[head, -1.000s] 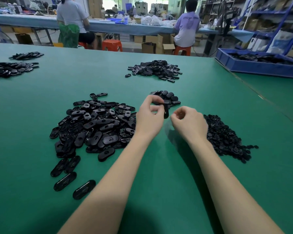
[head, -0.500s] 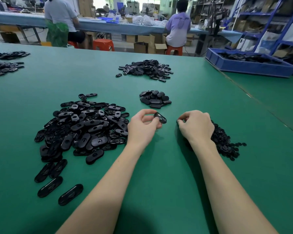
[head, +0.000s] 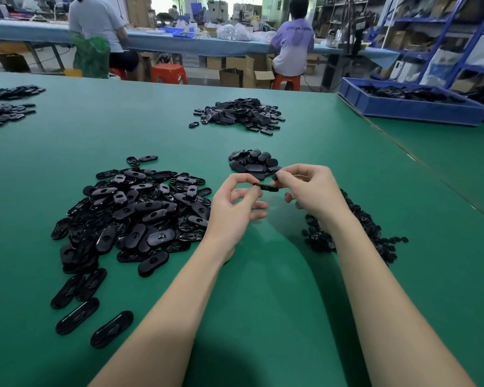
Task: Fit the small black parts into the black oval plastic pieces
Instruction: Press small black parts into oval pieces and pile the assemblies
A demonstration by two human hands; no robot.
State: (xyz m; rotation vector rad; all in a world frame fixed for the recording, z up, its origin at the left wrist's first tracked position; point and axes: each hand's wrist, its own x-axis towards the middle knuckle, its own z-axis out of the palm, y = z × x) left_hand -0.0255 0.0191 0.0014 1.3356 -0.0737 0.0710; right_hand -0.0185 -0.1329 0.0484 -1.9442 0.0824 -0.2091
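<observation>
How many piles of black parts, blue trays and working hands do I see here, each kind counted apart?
Piles of black parts: 6
Blue trays: 1
Hands, the left hand and the right hand: 2
Total: 9

We see the left hand (head: 235,208) and right hand (head: 312,191) pinching one black oval piece (head: 264,187) between them above the green counter (head: 263,289), the oval pile (head: 132,213) left, small parts (head: 358,227) right.

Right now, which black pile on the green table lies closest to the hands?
The small pile of ovals just beyond the hands; its near edge almost meets the right hand, which, like the left hand, pinches an oval piece.
</observation>
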